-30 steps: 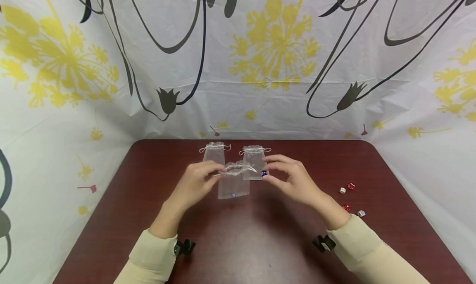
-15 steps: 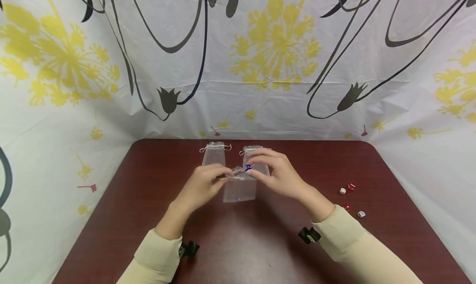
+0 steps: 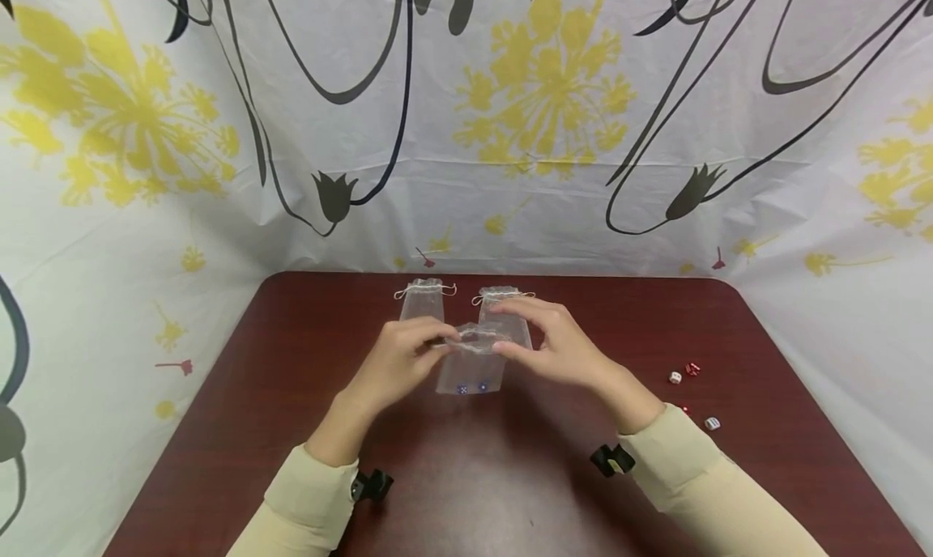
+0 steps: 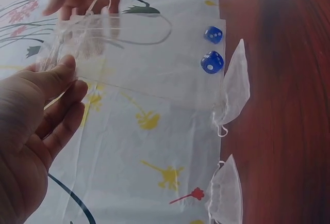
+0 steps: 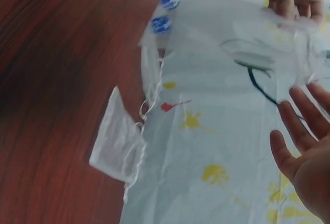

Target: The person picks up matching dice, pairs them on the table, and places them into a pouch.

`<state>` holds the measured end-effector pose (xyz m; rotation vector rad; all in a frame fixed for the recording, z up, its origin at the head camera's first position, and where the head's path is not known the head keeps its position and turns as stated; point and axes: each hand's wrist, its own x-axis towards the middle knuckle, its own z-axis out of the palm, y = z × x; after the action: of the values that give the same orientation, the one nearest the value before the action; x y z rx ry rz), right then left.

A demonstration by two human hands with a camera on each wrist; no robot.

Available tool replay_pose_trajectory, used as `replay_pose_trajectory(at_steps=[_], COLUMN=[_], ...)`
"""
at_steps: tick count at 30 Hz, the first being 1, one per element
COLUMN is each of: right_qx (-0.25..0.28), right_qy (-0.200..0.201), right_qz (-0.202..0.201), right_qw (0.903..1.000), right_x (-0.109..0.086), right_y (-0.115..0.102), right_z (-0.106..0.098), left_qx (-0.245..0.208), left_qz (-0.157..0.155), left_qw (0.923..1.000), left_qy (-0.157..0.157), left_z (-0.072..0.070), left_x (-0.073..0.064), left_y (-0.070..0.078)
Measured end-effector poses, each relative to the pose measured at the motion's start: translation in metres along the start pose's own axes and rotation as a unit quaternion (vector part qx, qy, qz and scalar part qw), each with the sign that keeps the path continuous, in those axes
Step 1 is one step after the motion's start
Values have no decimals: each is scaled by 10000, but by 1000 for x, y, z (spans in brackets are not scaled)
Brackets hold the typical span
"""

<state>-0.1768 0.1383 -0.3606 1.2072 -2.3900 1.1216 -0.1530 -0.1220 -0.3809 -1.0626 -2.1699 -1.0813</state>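
My left hand (image 3: 401, 359) pinches the gathered rim of a sheer drawstring bag (image 3: 466, 372) between thumb and fingers, so the bag hangs upright over the table. Low inside it lie two blue dice (image 4: 212, 62), side by side along the bottom edge. My right hand (image 3: 564, 346) is at the right of the bag's mouth, thumb and fingers spread apart with no die between them. In the right wrist view its fingers (image 5: 308, 113) are loosely extended, tips right at the bag's rim.
Two more sheer drawstring bags lie behind, one at left (image 3: 421, 300) and one partly covered by my right hand (image 3: 500, 292). Right of my right arm are a red die (image 3: 692, 369), white dice (image 3: 712, 423) and another red die mostly hidden by the sleeve. A patterned curtain (image 3: 547, 241) stands behind the table.
My right hand has moved left to the bag's mouth and let go of a blue die. That die now lies in the bag beside the first one. The left hand has shifted slightly right.
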Motion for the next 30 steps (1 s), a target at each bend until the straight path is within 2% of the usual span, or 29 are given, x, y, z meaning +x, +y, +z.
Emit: replay_pose_trajectory(at_steps=[4, 8, 12, 15, 23, 30], right_qx=[-100, -77, -149, -253, -251, -289], right_qy=[-234, -285, -91, 125, 406, 659], right_qz=[84, -94, -391, -538, -761, -954], right_qw=[9996, 9995, 9991, 9982, 9960, 9928], right_x=[-5, -6, -6, -6, -5, -5], right_y=[7, 12, 14, 15, 19, 23], right_z=[-2, -1, -3, -6, -14, -23], left_qx=[-54, -37, 55, 186, 211, 562], left_qz=[67, 48, -35, -35, 361, 325], left_qw=[9999, 9999, 9997, 9988, 9931, 9879], left_qy=[111, 153, 230, 448, 1097, 1405], left_z=[-2, -3, -5, -6, -8, -20], left_x=[2, 3, 3, 2, 0, -1], left_y=[-1, -3, -4, -6, -12, -16])
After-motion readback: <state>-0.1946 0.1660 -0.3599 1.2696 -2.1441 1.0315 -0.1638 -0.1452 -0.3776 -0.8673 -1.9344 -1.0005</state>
